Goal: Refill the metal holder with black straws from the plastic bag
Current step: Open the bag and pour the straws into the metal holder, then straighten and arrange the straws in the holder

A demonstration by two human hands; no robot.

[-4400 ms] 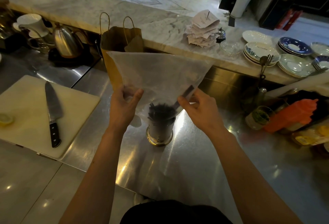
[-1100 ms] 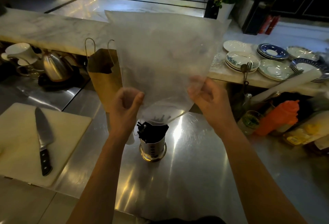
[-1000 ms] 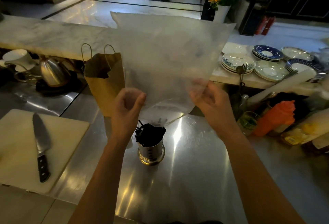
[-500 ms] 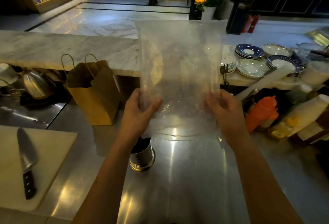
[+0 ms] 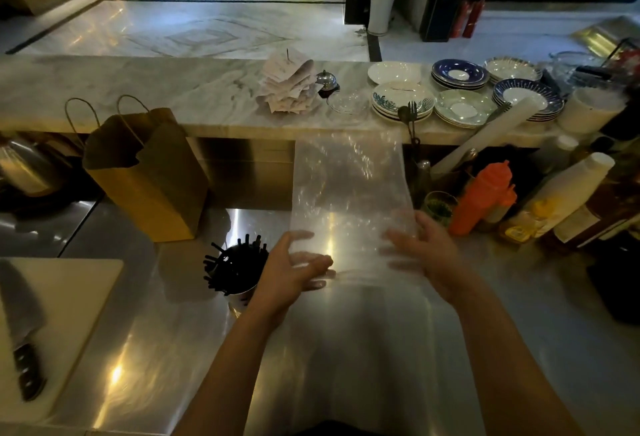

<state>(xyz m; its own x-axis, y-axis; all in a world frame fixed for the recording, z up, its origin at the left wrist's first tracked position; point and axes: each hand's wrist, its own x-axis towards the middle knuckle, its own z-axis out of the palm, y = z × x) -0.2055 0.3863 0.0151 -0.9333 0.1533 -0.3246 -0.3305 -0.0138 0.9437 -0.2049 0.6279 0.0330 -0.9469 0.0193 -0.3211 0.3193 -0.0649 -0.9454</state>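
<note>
The metal holder (image 5: 241, 293), crammed with black straws (image 5: 235, 267), stands on the steel counter (image 5: 346, 349) just left of the left hand (image 5: 291, 273), which pinches the upright plastic bag (image 5: 349, 193) at its lower corner. The right hand (image 5: 424, 252), fingers spread, touches the bag's other side; whether it grips cannot be told.

1. Straws (image 5: 235, 271): black.
2. Holder (image 5: 239, 297): silver, mirror-bright.
3. Plastic bag (image 5: 349, 193): clear, colourless, glinting.
4. Paper bag (image 5: 156, 190): brown.
5. Squeeze bottle (image 5: 479, 196): orange.
6. Plate stack (image 5: 459, 74): dark blue rim, white centre.
7. Second plate stack (image 5: 401, 98): white, dark leaf print.
8. Counter (image 5: 138, 82): white marble, grey veining.
9. Cutting board (image 5: 76, 297): cream.
</note>
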